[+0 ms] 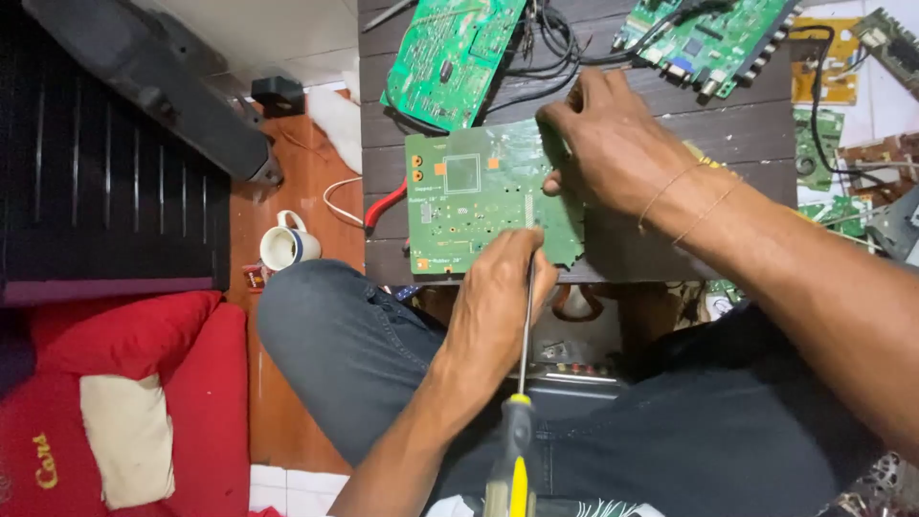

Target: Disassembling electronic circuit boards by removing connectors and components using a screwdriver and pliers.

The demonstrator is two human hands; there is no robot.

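A green circuit board [479,206] lies on a dark wooden table [747,124], its near edge at the table's front edge. My left hand [498,297] is closed around the metal shaft of a long screwdriver [525,364] close to its tip, which touches the board near its middle. The screwdriver's yellow and black handle [515,460] hangs low over my lap. My right hand [603,144] comes in from the right and rests on the board's upper right part, fingers bent down on it. Thin bracelets circle that wrist.
Two more green circuit boards [455,53] [713,33] and black cables [550,48] lie at the back of the table. Red-handled pliers [385,204] stick out at its left edge. A white mug [287,246] stands on the floor, by a black cabinet [105,191] and red cushion [182,383].
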